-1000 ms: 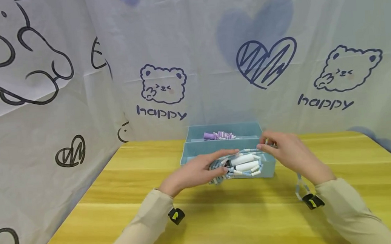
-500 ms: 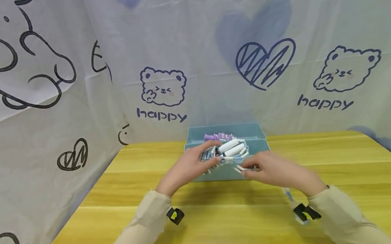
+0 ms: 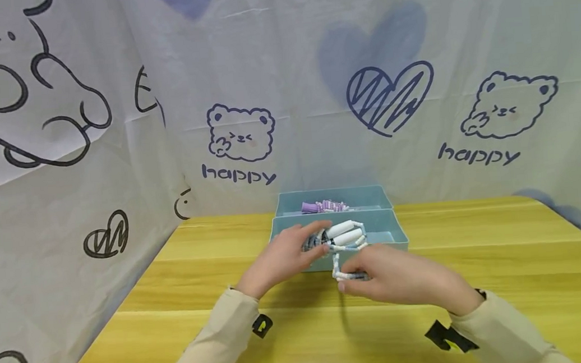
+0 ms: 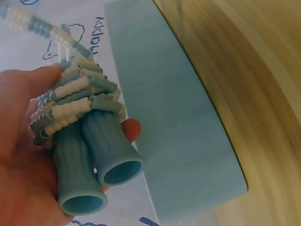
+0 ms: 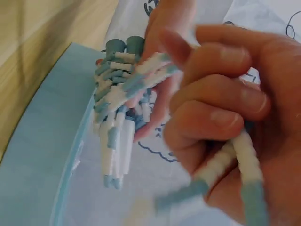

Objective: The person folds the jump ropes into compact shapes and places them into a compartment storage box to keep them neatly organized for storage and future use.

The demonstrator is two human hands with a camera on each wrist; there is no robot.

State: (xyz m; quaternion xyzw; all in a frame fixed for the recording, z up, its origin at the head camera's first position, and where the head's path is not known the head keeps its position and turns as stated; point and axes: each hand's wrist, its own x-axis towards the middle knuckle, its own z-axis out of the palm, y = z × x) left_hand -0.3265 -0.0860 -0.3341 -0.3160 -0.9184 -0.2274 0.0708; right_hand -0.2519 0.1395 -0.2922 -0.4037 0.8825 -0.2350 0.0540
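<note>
My left hand (image 3: pixel 283 255) grips a blue-and-white beaded jump rope (image 4: pixel 75 103) above the near part of a light blue box (image 3: pixel 280 225). Its two handles lie side by side, with white shafts (image 3: pixel 347 237) and flared blue ends (image 4: pixel 113 155). Rope is wound in several turns round the handles. On the near side of the bundle, my right hand (image 3: pixel 398 278) holds the loose length of beaded rope (image 5: pixel 247 160) in curled fingers. That length runs from the bundle into the hand, and two strands hang out below the fingers in the right wrist view.
A purple-and-white beaded jump rope (image 3: pixel 325 206) lies in the box's far compartment. The box stands at the back of a wooden table (image 3: pixel 215 265), close to a printed cloth (image 3: pixel 318 146) that hangs behind and to the left.
My right hand has come from the bundle's far right side round to its near side, bringing the loose rope along. The left hand lifted the bundle slightly leftward, then lowered it a little.
</note>
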